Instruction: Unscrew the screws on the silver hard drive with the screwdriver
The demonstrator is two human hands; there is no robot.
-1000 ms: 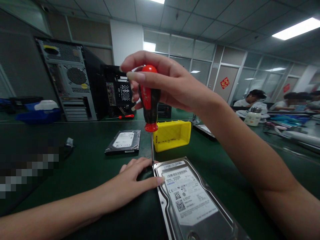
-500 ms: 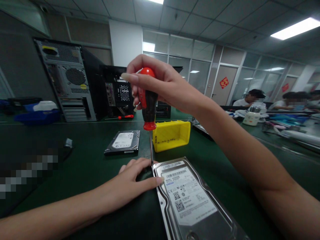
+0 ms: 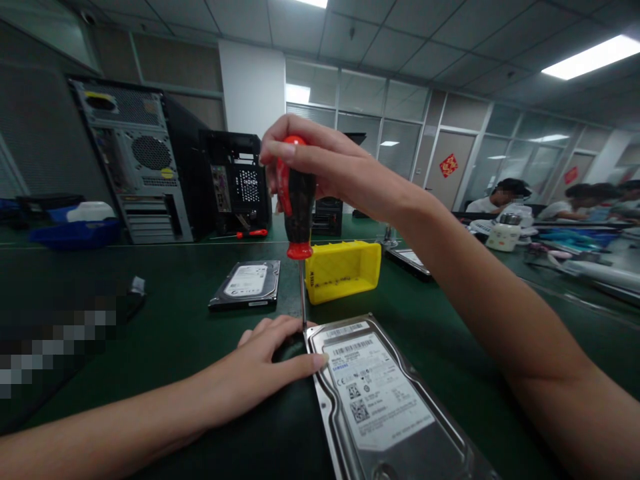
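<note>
The right hand (image 3: 320, 170) is gripping a red-and-black screwdriver (image 3: 297, 200) upright, its tip sitting at the far left corner of the hard drive (image 3: 380, 393) lying on the green mat (image 3: 165, 327). The left hand (image 3: 265, 363) is lying flat, fingers spread, bracing that corner. The drive's lid is looking fully closed, so most of the unscrewing is seemingly remaining.
</note>
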